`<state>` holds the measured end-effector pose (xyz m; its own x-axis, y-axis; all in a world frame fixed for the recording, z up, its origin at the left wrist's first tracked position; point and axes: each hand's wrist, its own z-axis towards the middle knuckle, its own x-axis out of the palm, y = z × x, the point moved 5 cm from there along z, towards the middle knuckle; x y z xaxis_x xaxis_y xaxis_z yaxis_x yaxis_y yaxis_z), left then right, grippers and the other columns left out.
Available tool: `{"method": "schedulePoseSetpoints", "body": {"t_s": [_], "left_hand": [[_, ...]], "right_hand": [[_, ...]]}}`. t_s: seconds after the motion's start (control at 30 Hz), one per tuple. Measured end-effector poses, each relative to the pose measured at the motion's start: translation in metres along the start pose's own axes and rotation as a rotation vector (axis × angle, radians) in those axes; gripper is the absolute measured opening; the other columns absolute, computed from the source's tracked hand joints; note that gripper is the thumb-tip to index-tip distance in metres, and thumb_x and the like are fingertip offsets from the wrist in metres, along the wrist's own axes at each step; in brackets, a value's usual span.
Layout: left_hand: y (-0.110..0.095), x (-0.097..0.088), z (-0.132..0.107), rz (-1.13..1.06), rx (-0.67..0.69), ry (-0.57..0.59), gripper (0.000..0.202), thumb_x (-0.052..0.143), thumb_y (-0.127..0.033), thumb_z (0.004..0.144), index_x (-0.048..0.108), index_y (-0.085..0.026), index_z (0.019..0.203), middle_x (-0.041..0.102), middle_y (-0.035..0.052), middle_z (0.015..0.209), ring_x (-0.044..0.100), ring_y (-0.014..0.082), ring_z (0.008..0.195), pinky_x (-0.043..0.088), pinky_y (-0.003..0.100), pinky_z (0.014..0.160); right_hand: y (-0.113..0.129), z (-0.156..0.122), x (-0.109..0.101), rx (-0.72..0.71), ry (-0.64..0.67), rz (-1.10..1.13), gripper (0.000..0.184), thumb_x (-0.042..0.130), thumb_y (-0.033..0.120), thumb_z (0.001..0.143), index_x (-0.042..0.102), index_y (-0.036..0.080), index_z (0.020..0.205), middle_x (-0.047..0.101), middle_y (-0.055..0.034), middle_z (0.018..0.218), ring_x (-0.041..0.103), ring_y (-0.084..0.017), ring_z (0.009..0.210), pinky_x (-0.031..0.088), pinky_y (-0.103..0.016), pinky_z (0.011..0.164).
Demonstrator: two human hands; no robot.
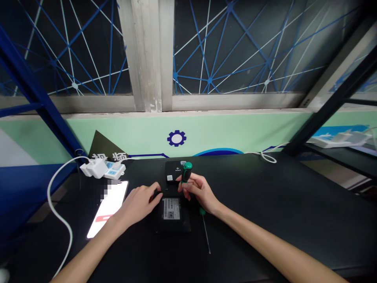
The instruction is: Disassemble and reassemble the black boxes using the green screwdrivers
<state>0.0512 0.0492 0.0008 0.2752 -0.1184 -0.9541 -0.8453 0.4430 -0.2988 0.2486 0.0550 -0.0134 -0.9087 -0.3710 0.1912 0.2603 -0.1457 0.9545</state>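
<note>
A small black device with a white printed label [171, 208] lies on the dark tabletop. My left hand [144, 199] is at its far left corner, thumb and forefinger curled in and gripping the edge there. In my right hand [198, 190] a screwdriver with a green and black handle [187, 171] is held upright, just beyond the device's far right side; its tip is hidden. A second screwdriver [206, 232] lies on the table to the right of the device, its green handle partly under my right wrist. Behind both hands rests a flat black box [173, 171] with a small sticker.
On the left, a phone [110, 208] with a lit screen lies by my left forearm. A white power strip [114, 171] with a plugged-in adapter [96, 168] and cable stands behind it. Along the back is the wall [141, 135]; a dark shelf frame [318, 110] rises at right.
</note>
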Motion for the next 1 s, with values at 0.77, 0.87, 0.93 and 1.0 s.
{"method": "schedulePoseSetpoints", "body": {"t_s": [0.77, 0.87, 0.93, 1.0], "left_hand": [[0.0018, 0.0011, -0.0001, 0.0, 0.01, -0.01, 0.023, 0.039, -0.041, 0.099, 0.056, -0.026, 0.098, 0.058, -0.0033, 0.063, 0.061, 0.0198, 0.061, 0.032, 0.028, 0.056], [0.0013, 0.0012, 0.0, 0.0, 0.011, -0.009, 0.023, 0.039, -0.041, 0.099, 0.056, -0.025, 0.098, 0.058, -0.0031, 0.063, 0.061, 0.0195, 0.061, 0.031, 0.028, 0.055], [0.0008, 0.0011, 0.0001, -0.002, 0.011, -0.004, 0.023, 0.039, -0.041, 0.099, 0.056, -0.025, 0.098, 0.058, -0.0031, 0.063, 0.061, 0.0197, 0.061, 0.031, 0.028, 0.055], [0.0005, 0.0005, 0.0, -0.004, 0.007, -0.001, 0.023, 0.039, -0.041, 0.099, 0.056, -0.026, 0.098, 0.058, -0.0033, 0.063, 0.061, 0.0198, 0.061, 0.032, 0.028, 0.055]], "right_hand": [[0.0005, -0.0003, 0.0002, 0.007, -0.007, 0.032, 0.031, 0.074, 0.035, 0.084, 0.063, 0.017, 0.107, 0.07, -0.0018, 0.079, 0.053, -0.009, 0.052, 0.042, -0.021, 0.047], [0.0009, -0.0002, 0.0004, 0.006, -0.002, 0.053, 0.031, 0.076, 0.035, 0.083, 0.061, 0.018, 0.104, 0.071, -0.0024, 0.08, 0.054, -0.01, 0.052, 0.041, -0.02, 0.046], [0.0011, -0.0001, 0.0007, 0.003, 0.008, 0.048, 0.029, 0.075, 0.035, 0.083, 0.062, 0.017, 0.103, 0.071, -0.0027, 0.081, 0.054, -0.01, 0.053, 0.042, -0.02, 0.047], [0.0009, 0.0, 0.0007, 0.003, 0.012, 0.044, 0.027, 0.075, 0.034, 0.084, 0.064, 0.017, 0.102, 0.07, -0.003, 0.081, 0.053, -0.009, 0.054, 0.042, -0.02, 0.048]]}}
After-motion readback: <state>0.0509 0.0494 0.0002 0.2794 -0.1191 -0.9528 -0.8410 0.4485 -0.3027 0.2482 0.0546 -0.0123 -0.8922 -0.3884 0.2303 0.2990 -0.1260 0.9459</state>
